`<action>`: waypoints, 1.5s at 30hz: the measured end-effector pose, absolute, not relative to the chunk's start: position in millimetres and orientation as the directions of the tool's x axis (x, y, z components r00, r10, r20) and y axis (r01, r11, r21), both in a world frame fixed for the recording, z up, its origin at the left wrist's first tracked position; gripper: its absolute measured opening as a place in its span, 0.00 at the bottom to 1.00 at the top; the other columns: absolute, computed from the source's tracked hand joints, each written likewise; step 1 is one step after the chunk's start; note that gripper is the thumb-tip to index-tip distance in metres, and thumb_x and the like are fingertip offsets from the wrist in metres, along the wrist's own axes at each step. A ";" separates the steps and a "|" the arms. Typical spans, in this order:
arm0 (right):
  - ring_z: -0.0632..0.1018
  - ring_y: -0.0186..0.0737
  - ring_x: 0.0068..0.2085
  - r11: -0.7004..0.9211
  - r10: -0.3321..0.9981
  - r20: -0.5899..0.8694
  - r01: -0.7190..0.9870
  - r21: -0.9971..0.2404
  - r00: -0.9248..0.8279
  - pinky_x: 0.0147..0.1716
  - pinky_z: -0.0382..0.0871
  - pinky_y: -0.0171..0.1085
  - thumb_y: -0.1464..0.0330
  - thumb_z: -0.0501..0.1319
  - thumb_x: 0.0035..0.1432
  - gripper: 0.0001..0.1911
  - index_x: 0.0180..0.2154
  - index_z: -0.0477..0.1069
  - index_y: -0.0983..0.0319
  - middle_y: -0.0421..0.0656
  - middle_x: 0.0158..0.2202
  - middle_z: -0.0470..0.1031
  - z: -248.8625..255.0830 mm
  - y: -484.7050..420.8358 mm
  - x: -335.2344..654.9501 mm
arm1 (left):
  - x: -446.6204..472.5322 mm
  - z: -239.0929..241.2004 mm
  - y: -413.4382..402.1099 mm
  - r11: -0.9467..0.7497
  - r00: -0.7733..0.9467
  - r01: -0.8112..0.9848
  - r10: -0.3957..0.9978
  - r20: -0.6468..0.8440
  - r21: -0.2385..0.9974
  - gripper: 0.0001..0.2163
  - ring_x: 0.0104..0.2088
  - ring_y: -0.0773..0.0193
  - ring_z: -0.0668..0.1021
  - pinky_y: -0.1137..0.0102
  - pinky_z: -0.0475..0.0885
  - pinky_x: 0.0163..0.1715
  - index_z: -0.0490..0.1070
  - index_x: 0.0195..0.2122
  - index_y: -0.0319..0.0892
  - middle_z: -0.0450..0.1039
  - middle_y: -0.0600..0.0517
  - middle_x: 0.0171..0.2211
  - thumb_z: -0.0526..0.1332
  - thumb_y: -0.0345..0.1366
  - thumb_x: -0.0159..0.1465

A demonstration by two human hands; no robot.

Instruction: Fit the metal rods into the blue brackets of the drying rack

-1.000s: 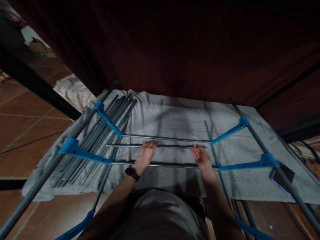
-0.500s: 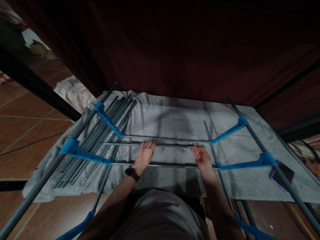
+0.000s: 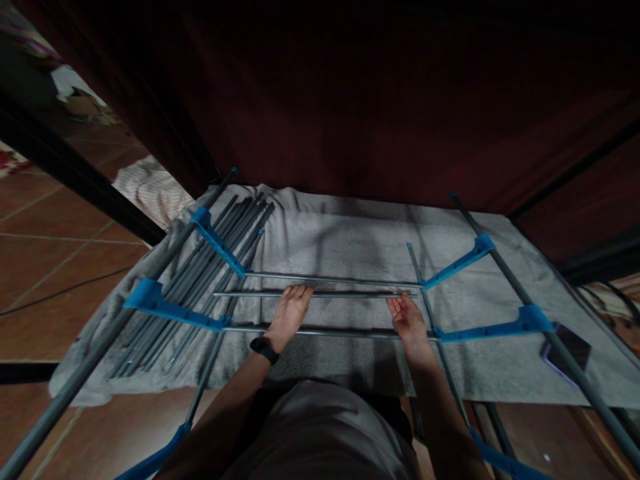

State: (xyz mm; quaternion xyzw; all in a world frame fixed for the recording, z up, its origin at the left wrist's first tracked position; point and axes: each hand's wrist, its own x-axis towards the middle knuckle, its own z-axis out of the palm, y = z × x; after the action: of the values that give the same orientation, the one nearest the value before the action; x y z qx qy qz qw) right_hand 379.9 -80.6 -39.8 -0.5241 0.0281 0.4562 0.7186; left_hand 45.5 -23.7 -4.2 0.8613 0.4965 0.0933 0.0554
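Note:
A loose grey metal tube (image 3: 345, 295) lies crosswise in front of me, between two fixed cross tubes, the far one (image 3: 325, 279) and the near one (image 3: 350, 332). My left hand (image 3: 290, 310) is closed over it left of its middle, palm down. Close to its right end, my right hand (image 3: 407, 317) grips it with bent fingers. The cross tubes run between blue plastic brackets, two on the left (image 3: 175, 307) and two on the right (image 3: 493, 327). Those brackets sit on long grey side poles (image 3: 520, 283).
Several loose grey tubes (image 3: 200, 273) lie in a bundle at the left on a grey blanket (image 3: 330, 233). A phone (image 3: 567, 353) rests at the right under the side pole. A dark red curtain (image 3: 350, 120) hangs behind; tiled floor (image 3: 60, 247) shows at left.
The held tube has shifted slightly to the right with both hands on it. The whole view has also moved a little.

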 end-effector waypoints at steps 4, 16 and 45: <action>0.82 0.35 0.31 0.036 0.617 -0.529 -0.692 -0.721 0.583 0.46 0.84 0.38 0.69 0.73 0.59 0.09 0.31 0.74 0.54 0.34 0.25 0.78 -38.7 -79.2 386.2 | 44.4 -1.7 -23.7 -0.511 0.496 0.837 0.859 0.123 0.195 0.15 0.53 0.51 0.80 0.55 0.71 0.61 0.76 0.57 0.44 0.82 0.44 0.49 0.52 0.30 0.77; 0.86 0.39 0.41 0.044 0.700 -0.480 -0.703 -0.710 0.529 0.56 0.82 0.44 0.69 0.76 0.55 0.09 0.32 0.77 0.55 0.38 0.34 0.85 -26.7 -79.7 391.8 | 46.6 8.2 -16.5 -0.569 0.535 0.787 0.822 0.193 0.240 0.14 0.50 0.49 0.81 0.56 0.73 0.55 0.80 0.56 0.43 0.83 0.42 0.47 0.56 0.31 0.76; 0.84 0.32 0.34 0.061 0.634 -0.519 -0.706 -0.706 0.574 0.42 0.84 0.33 0.73 0.70 0.59 0.08 0.33 0.76 0.55 0.35 0.31 0.84 -18.1 -96.4 408.9 | -30.4 5.5 -4.9 -0.042 -0.527 0.499 0.778 0.342 0.865 0.09 0.66 0.43 0.72 0.48 0.65 0.69 0.78 0.40 0.44 0.71 0.40 0.61 0.68 0.28 0.58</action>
State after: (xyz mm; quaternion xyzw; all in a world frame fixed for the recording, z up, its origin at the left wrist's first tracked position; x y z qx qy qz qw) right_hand 408.9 -96.4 -18.1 -0.5078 0.0355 0.4603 0.7273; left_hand -30.4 -4.9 5.5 0.4695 0.6803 0.5483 0.1273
